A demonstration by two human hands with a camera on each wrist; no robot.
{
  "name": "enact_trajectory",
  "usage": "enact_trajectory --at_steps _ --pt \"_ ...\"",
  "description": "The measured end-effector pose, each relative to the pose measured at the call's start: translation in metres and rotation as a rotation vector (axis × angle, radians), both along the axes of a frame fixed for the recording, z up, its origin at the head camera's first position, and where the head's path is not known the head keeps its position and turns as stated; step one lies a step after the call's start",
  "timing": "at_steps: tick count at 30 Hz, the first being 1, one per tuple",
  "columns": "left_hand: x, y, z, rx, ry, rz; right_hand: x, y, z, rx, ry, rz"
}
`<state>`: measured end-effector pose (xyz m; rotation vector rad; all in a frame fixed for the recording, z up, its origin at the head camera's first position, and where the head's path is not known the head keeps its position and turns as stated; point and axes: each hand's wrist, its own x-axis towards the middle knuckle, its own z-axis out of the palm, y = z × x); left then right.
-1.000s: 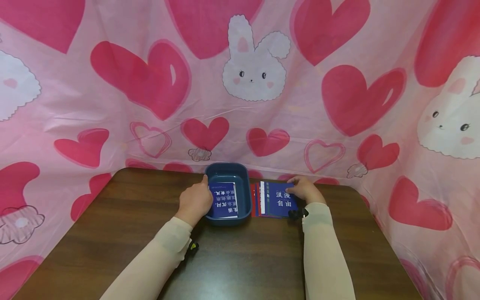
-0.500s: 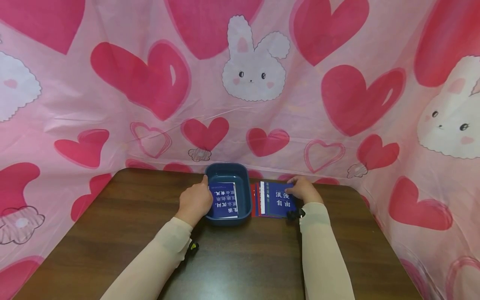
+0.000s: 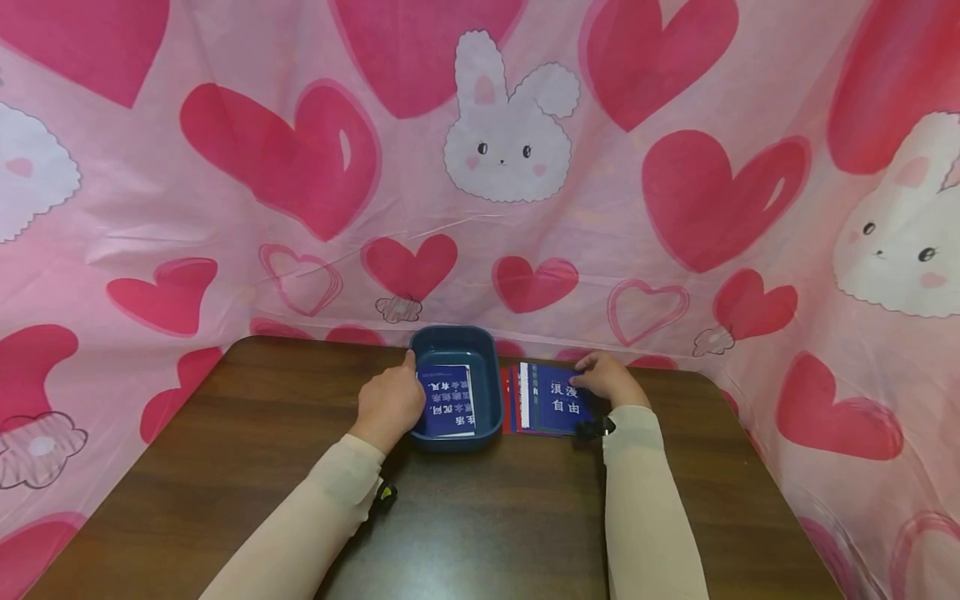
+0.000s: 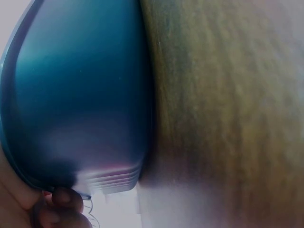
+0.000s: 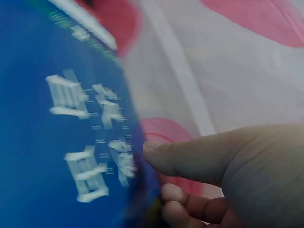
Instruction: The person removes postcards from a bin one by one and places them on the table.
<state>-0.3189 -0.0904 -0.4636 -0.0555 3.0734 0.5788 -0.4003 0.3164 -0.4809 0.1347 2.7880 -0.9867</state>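
Observation:
My left hand (image 3: 390, 402) grips the left rim of a dark blue plastic bin (image 3: 496, 392); in the left wrist view, curled fingers (image 4: 66, 199) show at its edge. Inside the bin lies a blue card (image 3: 448, 400) with white characters, white edges showing beneath it. To the right, my right hand (image 3: 611, 379) pinches the right edge of a blue card (image 3: 558, 410) atop a fanned pile. The right wrist view has the thumb (image 5: 175, 154) at that card's (image 5: 42, 137) edge and the other fingers curled below.
Red and white edges of more cards (image 3: 512, 400) stick out on the pile's left, close to the bin. Everything stands near the back of a brown wooden table (image 3: 480, 517). A pink cloth (image 3: 600, 208) with hearts and rabbits hangs behind and at both sides.
My right hand and the top card shifted very slightly left, then the wrist moved slightly back right. My left hand and the bin have stayed in place.

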Motion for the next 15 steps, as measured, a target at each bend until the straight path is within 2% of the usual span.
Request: enact_trajectory --at_steps 5,7,12,15 --pt "0.000 0.000 0.001 0.003 -0.002 0.004 -0.018 0.021 -0.018 -0.028 0.001 0.026" --pt "0.000 0.000 0.001 0.001 -0.004 0.002 -0.021 0.022 -0.019 -0.022 0.011 0.019" --pt "0.001 0.001 0.001 0.000 -0.003 -0.003 0.002 -0.008 0.013 -0.068 0.063 0.012" --pt "0.000 0.001 0.000 0.006 0.001 -0.001 0.011 -0.023 0.026 -0.097 0.114 0.034"
